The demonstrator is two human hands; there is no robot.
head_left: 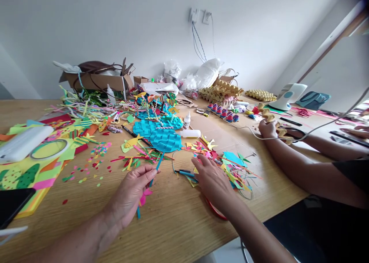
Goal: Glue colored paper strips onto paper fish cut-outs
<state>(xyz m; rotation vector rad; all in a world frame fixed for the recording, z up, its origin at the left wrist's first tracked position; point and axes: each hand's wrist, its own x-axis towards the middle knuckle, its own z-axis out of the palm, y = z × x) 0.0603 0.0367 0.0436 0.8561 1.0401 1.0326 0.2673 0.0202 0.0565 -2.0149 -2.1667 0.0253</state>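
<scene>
My left hand [128,188] pinches a narrow blue paper strip [160,161] between thumb and fingers. The strip slants across the front of the table, and a pink paper piece [147,193] shows just beside the hand. My right hand [212,180] hovers over or rests on colourful paper scraps [232,171], palm down and fingers apart. By its fingertips lies a blue and black pen [186,173]. A curved red object [216,210] is mostly hidden under that hand. Beyond both hands sits blue woven-looking paper [165,140], with a yellow paper fish [132,142] to its left.
A co-worker's hands [268,128] at right hold an egg carton strip and scissors. White glue bottles [186,121], a hot glue gun [290,96] and egg cartons [221,90] stand farther back. A tape roll [49,149] and a phone [15,203] lie left. A cable [276,138] crosses the right side.
</scene>
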